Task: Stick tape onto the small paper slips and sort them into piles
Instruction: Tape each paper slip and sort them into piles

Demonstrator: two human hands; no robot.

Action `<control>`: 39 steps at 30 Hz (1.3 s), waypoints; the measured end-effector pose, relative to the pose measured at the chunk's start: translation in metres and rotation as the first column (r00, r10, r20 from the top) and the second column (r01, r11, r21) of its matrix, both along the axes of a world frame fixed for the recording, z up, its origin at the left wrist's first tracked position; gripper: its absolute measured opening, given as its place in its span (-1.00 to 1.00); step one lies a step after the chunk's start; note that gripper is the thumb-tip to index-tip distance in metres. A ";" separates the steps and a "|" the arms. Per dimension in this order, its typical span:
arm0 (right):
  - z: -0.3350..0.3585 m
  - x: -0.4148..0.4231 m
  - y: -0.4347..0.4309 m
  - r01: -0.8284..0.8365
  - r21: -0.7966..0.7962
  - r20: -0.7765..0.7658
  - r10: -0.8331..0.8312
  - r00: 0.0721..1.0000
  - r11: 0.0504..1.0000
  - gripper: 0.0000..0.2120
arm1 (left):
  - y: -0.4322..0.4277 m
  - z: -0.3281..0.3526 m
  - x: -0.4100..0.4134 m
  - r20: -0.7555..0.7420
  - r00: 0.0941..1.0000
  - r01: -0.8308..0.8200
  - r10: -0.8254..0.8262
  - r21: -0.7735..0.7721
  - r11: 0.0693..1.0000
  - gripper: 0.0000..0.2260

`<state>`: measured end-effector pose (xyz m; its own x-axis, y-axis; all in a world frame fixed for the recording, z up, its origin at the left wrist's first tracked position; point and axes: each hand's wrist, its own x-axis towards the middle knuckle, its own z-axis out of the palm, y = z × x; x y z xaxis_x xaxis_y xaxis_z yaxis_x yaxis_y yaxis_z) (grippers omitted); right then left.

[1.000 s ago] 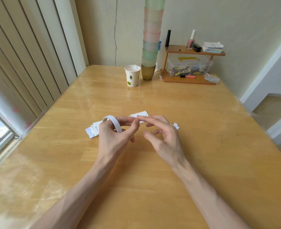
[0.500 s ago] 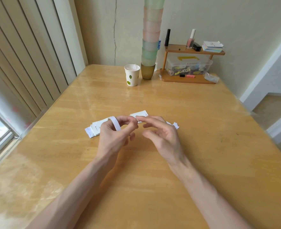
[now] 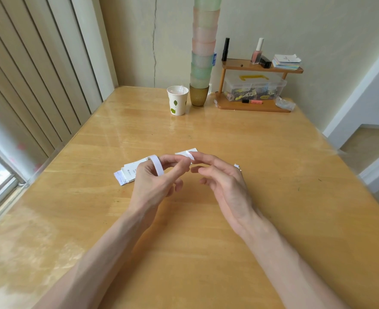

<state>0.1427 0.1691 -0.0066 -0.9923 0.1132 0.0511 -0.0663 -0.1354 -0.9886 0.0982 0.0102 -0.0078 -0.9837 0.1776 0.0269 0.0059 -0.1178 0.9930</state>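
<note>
One wide-angle camera on the person's head looks forward and down along the table [image 3: 273, 219], left hand [image 3: 152, 184] and right hand [image 3: 228, 188] near, wall [image 3: 306, 23] far.

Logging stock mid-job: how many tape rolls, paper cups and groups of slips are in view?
Tape roll: 1
Paper cup: 1
Slip groups: 3 (left, middle, right)
Total: 5

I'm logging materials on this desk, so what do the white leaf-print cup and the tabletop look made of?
White leaf-print cup: probably paper, matte, with a thin rolled rim. Yellow-brown tabletop: wood, with grain and plank seams showing, glossy, seemingly under a clear sheet that catches glare.
</note>
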 end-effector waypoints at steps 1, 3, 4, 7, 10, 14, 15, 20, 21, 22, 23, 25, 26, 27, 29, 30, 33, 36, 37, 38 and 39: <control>0.000 0.000 -0.001 -0.001 0.008 0.000 0.001 1.000 1.000 -0.66 | 0.000 0.000 0.000 -0.013 1.000 -0.006 0.006 -0.014 1.000 -0.77; 0.002 0.001 -0.002 -0.004 0.024 -0.002 0.004 1.000 1.000 -0.67 | 0.000 -0.001 0.001 -0.033 0.999 -0.025 0.024 -0.033 0.999 -0.80; 0.002 0.002 -0.002 -0.006 0.030 -0.004 0.006 1.000 1.000 -0.68 | 0.000 -0.001 0.000 -0.036 0.999 -0.035 0.033 -0.036 0.999 -0.81; 0.004 0.003 -0.004 -0.014 0.040 -0.018 0.015 1.000 0.999 -0.68 | 0.000 -0.001 -0.001 -0.040 0.998 -0.052 0.050 -0.040 0.998 -0.81; 0.004 0.004 -0.004 -0.016 0.085 -0.033 0.019 0.999 0.996 -0.68 | 0.000 -0.001 -0.001 -0.053 0.996 -0.070 0.068 -0.043 0.997 -0.80; 0.000 0.001 -0.006 0.028 0.217 -0.100 -0.006 0.995 0.976 -0.64 | -0.002 -0.002 -0.001 -0.102 0.988 -0.127 0.119 -0.068 0.990 -0.79; -0.002 0.000 -0.006 0.047 0.260 -0.123 -0.016 0.992 0.965 -0.63 | -0.002 -0.002 -0.002 -0.108 0.986 -0.131 0.123 -0.067 0.989 -0.80; -0.005 -0.002 -0.008 0.050 0.287 -0.125 -0.015 0.992 0.957 -0.62 | 0.001 -0.003 -0.001 -0.170 0.976 -0.159 0.137 -0.120 0.980 -0.86; -0.004 -0.001 -0.007 0.038 0.233 -0.094 -0.016 0.995 0.972 -0.63 | 0.001 -0.003 -0.001 -0.181 0.974 -0.164 0.139 -0.134 0.977 -0.87; -0.003 0.001 -0.007 0.029 0.179 -0.068 -0.017 0.998 0.983 -0.64 | 0.001 -0.003 -0.001 -0.189 0.972 -0.165 0.137 -0.145 0.976 -0.87; -0.001 0.001 -0.006 0.029 0.145 -0.049 -0.022 0.999 0.989 -0.65 | 0.001 -0.003 -0.001 -0.198 0.971 -0.166 0.134 -0.155 0.974 -0.89; 0.001 0.002 -0.006 0.035 0.130 -0.031 -0.031 0.999 0.991 -0.66 | 0.001 -0.002 0.000 -0.218 0.967 -0.171 0.132 -0.174 0.970 -0.90; 0.001 0.003 -0.006 0.038 0.130 -0.030 -0.034 0.999 0.991 -0.66 | 0.001 -0.001 0.001 -0.231 0.964 -0.177 0.133 -0.180 0.968 -0.91; 0.001 0.003 -0.006 0.039 0.132 -0.031 -0.035 0.999 0.991 -0.66 | 0.002 -0.001 0.001 -0.246 0.959 -0.186 0.138 -0.184 0.965 -0.91; 0.001 0.003 -0.006 0.040 0.138 -0.036 -0.035 0.999 0.990 -0.66 | 0.002 -0.001 0.002 -0.277 0.949 -0.207 0.149 -0.193 0.959 -0.90; 0.000 0.003 -0.006 0.040 0.140 -0.042 -0.034 0.999 0.989 -0.65 | 0.002 -0.001 0.003 -0.287 0.946 -0.215 0.153 -0.197 0.957 -0.88; -0.001 0.002 -0.007 0.034 0.149 -0.062 -0.026 0.998 0.988 -0.63 | 0.001 -0.001 0.003 -0.287 0.944 -0.226 0.164 -0.198 0.954 -0.87; -0.003 0.000 -0.009 0.055 0.198 -0.096 -0.037 0.995 0.979 -0.60 | 0.001 -0.001 0.004 -0.272 0.946 -0.235 0.175 -0.208 0.949 -0.90; -0.003 0.000 -0.009 0.059 0.209 -0.101 -0.038 0.994 0.976 -0.60 | 0.002 -0.001 0.003 -0.269 0.947 -0.239 0.178 -0.214 0.947 -0.92; -0.004 -0.001 -0.009 0.062 0.217 -0.104 -0.040 0.994 0.974 -0.59 | 0.002 -0.001 0.004 -0.267 0.946 -0.243 0.182 -0.219 0.945 -0.94; -0.004 -0.001 -0.009 0.066 0.224 -0.107 -0.042 0.993 0.972 -0.59 | 0.003 -0.001 0.003 -0.266 0.946 -0.247 0.185 -0.223 0.943 -0.95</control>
<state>0.1419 0.1605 -0.0106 -0.9734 0.1404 0.1809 -0.1682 0.0977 -0.9809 0.1016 0.0130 -0.0084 -0.9690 -0.0067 0.2471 0.2427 0.1647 0.9560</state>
